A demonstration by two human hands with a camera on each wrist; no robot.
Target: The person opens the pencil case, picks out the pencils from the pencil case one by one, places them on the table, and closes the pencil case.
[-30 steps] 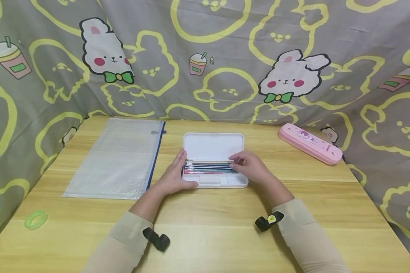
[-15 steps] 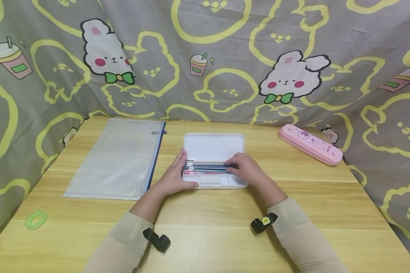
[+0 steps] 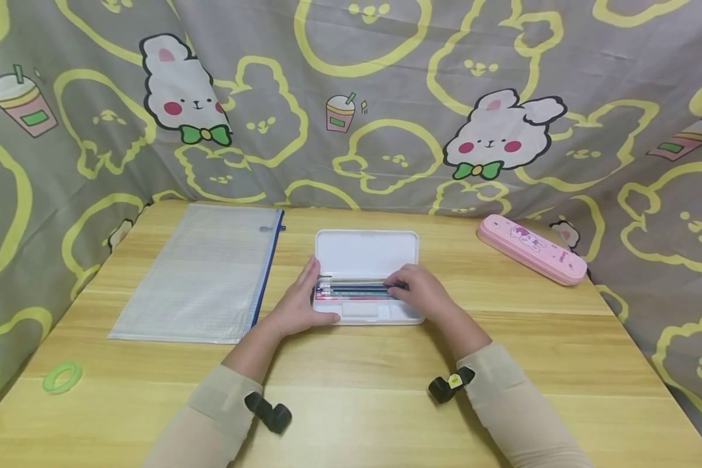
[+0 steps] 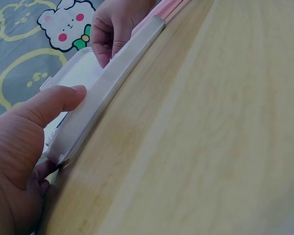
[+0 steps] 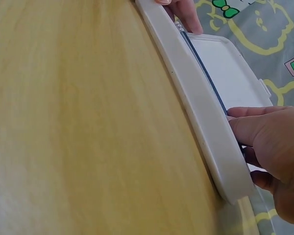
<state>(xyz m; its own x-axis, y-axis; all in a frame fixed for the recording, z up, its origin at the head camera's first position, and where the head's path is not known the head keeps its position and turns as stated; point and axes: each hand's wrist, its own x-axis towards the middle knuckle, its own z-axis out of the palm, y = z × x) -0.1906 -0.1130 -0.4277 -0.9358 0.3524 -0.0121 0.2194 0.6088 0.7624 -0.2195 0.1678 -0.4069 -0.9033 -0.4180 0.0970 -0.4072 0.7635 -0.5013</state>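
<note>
A white pencil case (image 3: 366, 252) lies on the table with its lid raised toward the back. Several pencils (image 3: 353, 290), dark, green and red, lie lengthwise inside it. In front of them in the case is a white block like an eraser (image 3: 359, 310). My left hand (image 3: 297, 301) grips the case's left end, the thumb on its front wall and fingers round the side. My right hand (image 3: 422, 290) reaches into the right end and pinches the pencils, hiding their right ends. From the right wrist, thumb and forefinger meet at a dark pencil (image 5: 203, 66) along the case's edge.
A clear mesh zip pouch (image 3: 201, 273) with a blue edge lies on the left. At the back right is a pink pencil case (image 3: 532, 249), closed. A green ring (image 3: 62, 377) sits at the front left. A patterned curtain (image 3: 386, 97) borders the table behind.
My right hand has shifted slightly left along the pencils and its fingers have come down on them. My left hand stays on the white case.
</note>
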